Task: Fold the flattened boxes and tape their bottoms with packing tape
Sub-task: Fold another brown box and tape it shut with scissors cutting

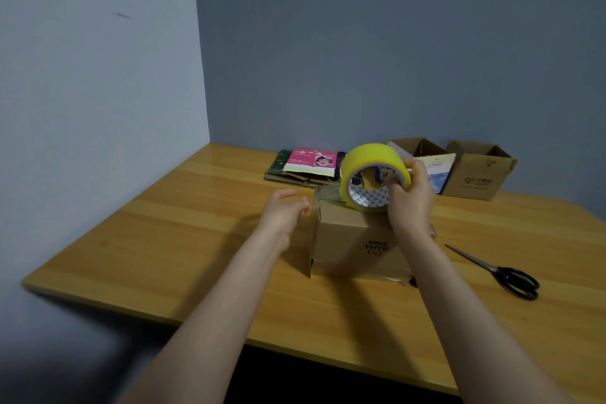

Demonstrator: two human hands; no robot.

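A small brown cardboard box (354, 246) stands bottom-up in the middle of the wooden table (164, 239). My right hand (410, 197) grips a yellow roll of packing tape (370, 167) just above the box's top. A clear strip of tape (328, 195) stretches from the roll to the left, over the box's upper left edge. My left hand (285, 211) is at the box's left side with fingers nearly straight, touching the strip's end; it looks blurred.
Black scissors (505, 272) lie on the table to the right of the box. A stack of flattened boxes (305, 167) lies at the back. Two folded open boxes (475, 174) stand at the back right. Walls close the left and back sides.
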